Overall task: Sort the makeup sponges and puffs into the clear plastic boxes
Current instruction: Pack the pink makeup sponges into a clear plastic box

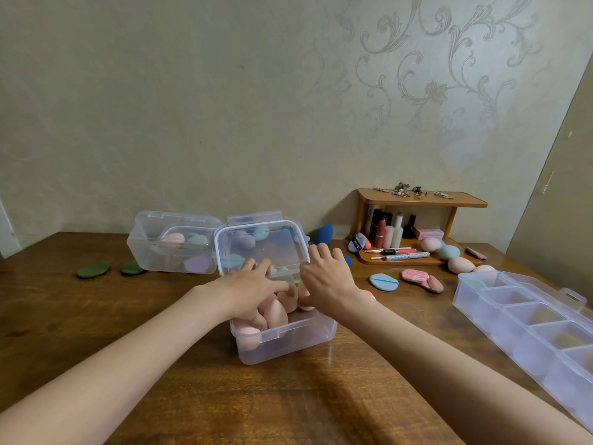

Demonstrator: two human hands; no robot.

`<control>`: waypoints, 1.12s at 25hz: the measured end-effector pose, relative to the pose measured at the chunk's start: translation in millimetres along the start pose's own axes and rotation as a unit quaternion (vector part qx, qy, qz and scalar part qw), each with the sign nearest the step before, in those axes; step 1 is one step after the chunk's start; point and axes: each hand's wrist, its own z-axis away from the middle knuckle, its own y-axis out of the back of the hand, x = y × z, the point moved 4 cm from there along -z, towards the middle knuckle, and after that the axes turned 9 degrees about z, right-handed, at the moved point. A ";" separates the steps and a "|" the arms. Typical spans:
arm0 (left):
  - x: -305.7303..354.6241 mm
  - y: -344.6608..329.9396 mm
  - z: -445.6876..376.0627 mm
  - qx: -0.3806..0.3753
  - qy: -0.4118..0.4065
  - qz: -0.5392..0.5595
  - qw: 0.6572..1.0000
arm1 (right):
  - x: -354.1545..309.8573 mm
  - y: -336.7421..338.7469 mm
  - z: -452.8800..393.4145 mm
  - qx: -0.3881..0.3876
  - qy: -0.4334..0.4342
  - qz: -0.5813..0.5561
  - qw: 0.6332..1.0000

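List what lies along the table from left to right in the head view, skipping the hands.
Two green puffs → closed clear box → open box of peach sponges → blue puff → pink puff → long divided organizer.
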 end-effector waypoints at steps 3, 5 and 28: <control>-6.2 2.2 6.4 -0.005 -0.003 0.012 1.000 | 0.8 4.5 0.1 -0.025 0.035 -0.077 0.996; -15.9 3.6 15.0 -0.009 0.002 0.021 1.000 | 14.8 7.5 -8.8 -0.036 -0.003 -0.220 0.975; -56.6 -7.5 51.5 0.024 0.039 0.057 0.997 | -6.9 -14.5 -81.3 -0.015 -0.085 -0.449 0.889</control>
